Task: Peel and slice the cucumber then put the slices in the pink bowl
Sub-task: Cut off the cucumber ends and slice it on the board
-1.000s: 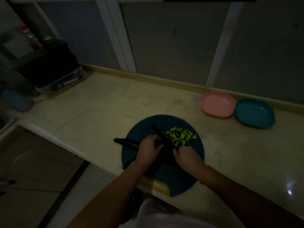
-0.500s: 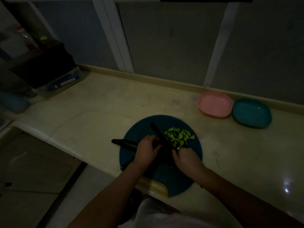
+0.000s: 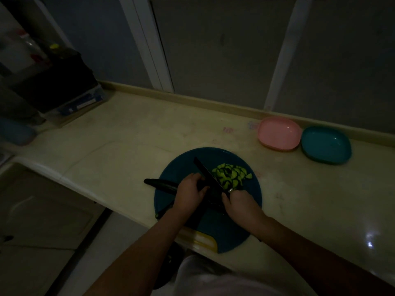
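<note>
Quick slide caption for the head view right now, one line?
Left hand grips the cucumber on the blue board, right hand holds the knife against it, slices piled beside; pink bowl empty.

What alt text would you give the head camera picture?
Dim kitchen counter: a left hand holds a cucumber on a round blue cutting board while the right hand grips a knife beside a pile of slices. An empty pink bowl and a teal bowl sit at the back right.
</note>
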The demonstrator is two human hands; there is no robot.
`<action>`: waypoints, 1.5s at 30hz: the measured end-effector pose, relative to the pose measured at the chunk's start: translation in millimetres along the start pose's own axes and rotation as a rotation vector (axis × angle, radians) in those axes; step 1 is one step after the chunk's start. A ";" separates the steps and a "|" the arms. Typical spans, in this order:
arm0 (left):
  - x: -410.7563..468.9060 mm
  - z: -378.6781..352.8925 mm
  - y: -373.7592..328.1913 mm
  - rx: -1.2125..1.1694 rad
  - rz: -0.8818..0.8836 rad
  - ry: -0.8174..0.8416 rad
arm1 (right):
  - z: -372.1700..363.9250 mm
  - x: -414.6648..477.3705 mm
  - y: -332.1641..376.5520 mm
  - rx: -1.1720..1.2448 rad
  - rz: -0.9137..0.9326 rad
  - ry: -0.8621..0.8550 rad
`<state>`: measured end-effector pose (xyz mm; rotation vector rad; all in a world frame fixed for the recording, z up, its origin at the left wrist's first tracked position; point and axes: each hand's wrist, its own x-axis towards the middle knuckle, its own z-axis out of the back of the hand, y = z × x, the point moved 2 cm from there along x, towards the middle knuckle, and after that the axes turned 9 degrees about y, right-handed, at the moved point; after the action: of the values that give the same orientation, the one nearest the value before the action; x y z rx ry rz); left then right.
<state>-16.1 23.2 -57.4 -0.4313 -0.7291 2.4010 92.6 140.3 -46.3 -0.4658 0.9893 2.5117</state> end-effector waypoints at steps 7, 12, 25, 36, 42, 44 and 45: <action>-1.7 1.2 -0.3 -0.031 0.005 -0.018 | -4.1 11.5 6.8 -0.058 -0.015 0.027; -2.6 1.4 0.5 -0.050 0.021 -0.021 | -0.8 12.8 4.4 -0.092 -0.041 0.014; -1.7 1.9 -0.1 -0.071 0.025 -0.031 | -1.5 4.3 1.9 -0.012 0.011 -0.016; 1.2 1.8 1.4 -0.037 0.055 -0.013 | -6.0 4.6 4.6 -0.123 0.000 -0.012; 0.0 0.5 1.2 -0.031 0.062 -0.013 | -8.4 9.0 9.8 -0.132 -0.009 0.006; -0.3 0.6 1.0 -0.028 0.050 -0.014 | -7.4 11.2 11.8 -0.134 -0.008 0.011; -0.8 0.5 1.0 -0.032 0.043 -0.014 | -6.8 11.5 12.9 -0.137 -0.006 0.010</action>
<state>-16.2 21.8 -57.5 -0.4480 -0.7724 2.4373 77.6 129.6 -48.8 -0.5211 0.8209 2.5852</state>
